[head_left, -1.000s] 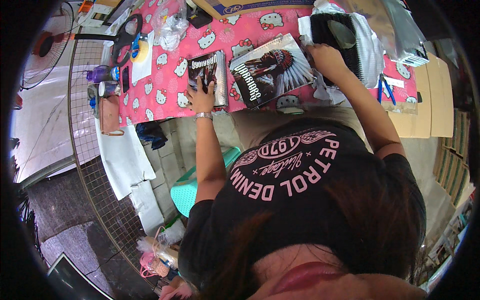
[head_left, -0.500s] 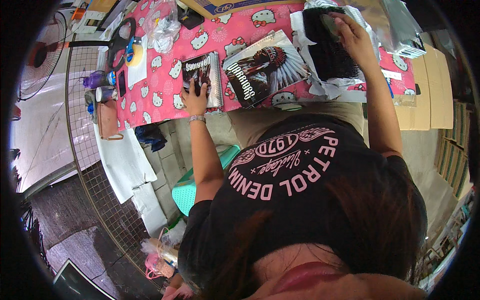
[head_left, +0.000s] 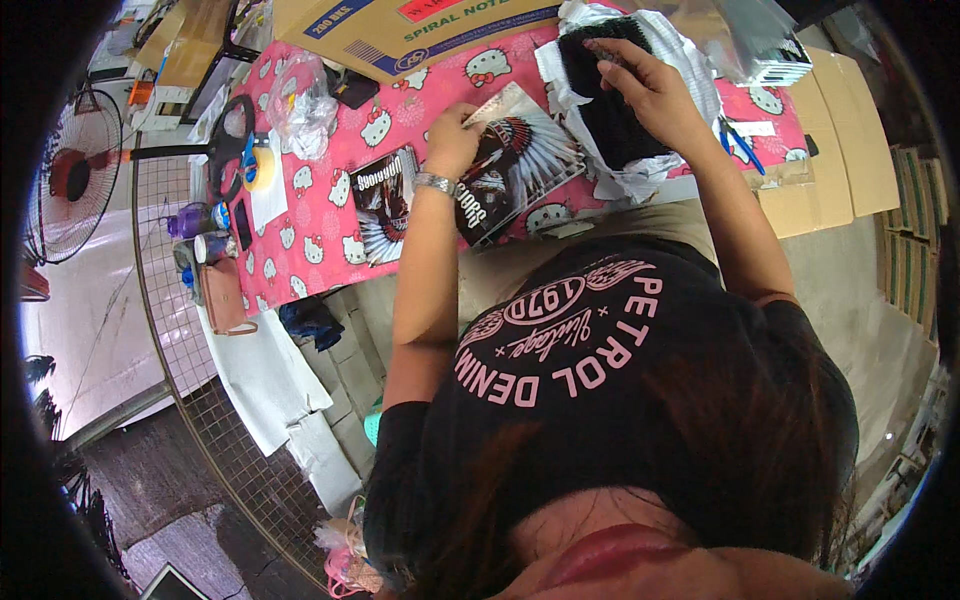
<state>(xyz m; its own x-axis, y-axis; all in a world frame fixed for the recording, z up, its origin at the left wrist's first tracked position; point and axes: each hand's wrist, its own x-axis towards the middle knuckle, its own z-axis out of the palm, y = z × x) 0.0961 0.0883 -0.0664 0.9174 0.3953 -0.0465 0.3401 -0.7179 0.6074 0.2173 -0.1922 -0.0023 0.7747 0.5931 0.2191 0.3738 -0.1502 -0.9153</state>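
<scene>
My left hand (head_left: 453,143) has moved onto the upper left corner of a stack of printed notebook covers (head_left: 530,150) with a feathered headdress picture, its fingers closed on the edge. Left of it lies a smaller spiral notebook (head_left: 385,205) with a similar cover, partly behind my wrist. Over a dense pile of black wire-like strips (head_left: 610,115) on crumpled white paper (head_left: 690,75), my right hand (head_left: 648,95) is held with bent fingers pinched together. A small dark piece seems to be at its fingertips, too unclear to name.
A cardboard box (head_left: 400,35) stands at the table's far edge. On the pink patterned cloth (head_left: 330,235) lie a clear plastic bag (head_left: 303,105), a tape roll (head_left: 262,170) and a phone (head_left: 242,225). Blue scissors or pliers (head_left: 742,150) lie at the right; a fan (head_left: 75,175) stands far left.
My left hand has left the small notebook and moved right to the cover stack's corner. My right hand stays over the black pile, fingers more pinched. The view has shifted slightly.
</scene>
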